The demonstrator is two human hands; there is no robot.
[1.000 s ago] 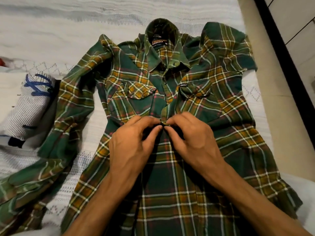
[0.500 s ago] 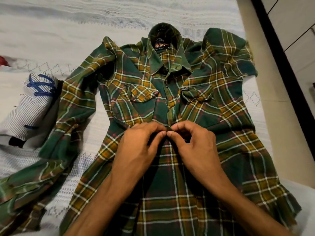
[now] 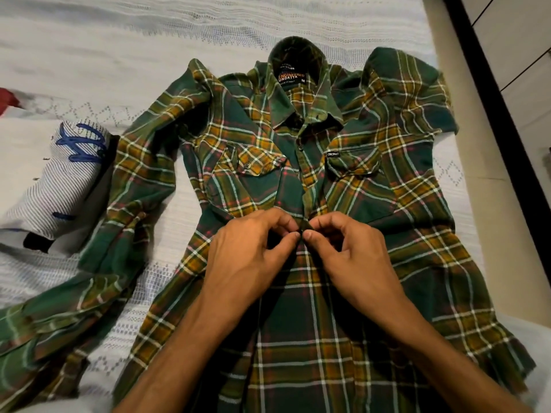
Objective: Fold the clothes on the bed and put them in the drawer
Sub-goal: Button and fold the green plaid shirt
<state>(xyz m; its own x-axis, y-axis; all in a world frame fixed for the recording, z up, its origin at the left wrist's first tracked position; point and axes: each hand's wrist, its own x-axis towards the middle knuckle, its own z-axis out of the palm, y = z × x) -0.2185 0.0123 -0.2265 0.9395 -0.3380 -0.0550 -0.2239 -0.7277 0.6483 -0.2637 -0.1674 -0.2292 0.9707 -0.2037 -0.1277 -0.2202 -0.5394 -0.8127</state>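
So, the shirt (image 3: 343,204), green plaid w/ yellow and white lines, lies front-up on the bed (image 3: 149,40), collar (image 3: 301,93) away from the person, hem toward them. Both hands meet at the front button strip, roughly mid-chest, just below the two pockets. Left hand (image 3: 247,257) and right hand (image 3: 354,257) each pinch the strip edge btw thumb and forefinger; fingertips nearly touch each other. Other fingers curled in.

Edges & room: the bed's right edge runs close beside the shirt's right shoulder; past it a beige strip of floor (image 3: 465,144), then a dark frame (image 3: 489,93) and pale panels at the far right. Shirt's right sleeve is folded back at the top right, close to that edge. Bare sheet is open above the collar and at upper left. Left sleeve (image 3: 125,234) trails down and out to the lower left corner. Btw that sleeve and the shirt body, a narrow wedge of sheet shows.

Just left of the sleeve sits a striped white cloth (image 3: 59,180) w/ blue lettering, touching or slightly under the sleeve; can't tell which. A bit of red cloth (image 3: 7,98) is cut off by the left border.

Hidden: the button itself is covered by the fingertips, can't tell if it's through the hole. Shirt hem and left cuff are cut off at the bottom. Forearms cover the lower front. Neck label text is only partly readable.
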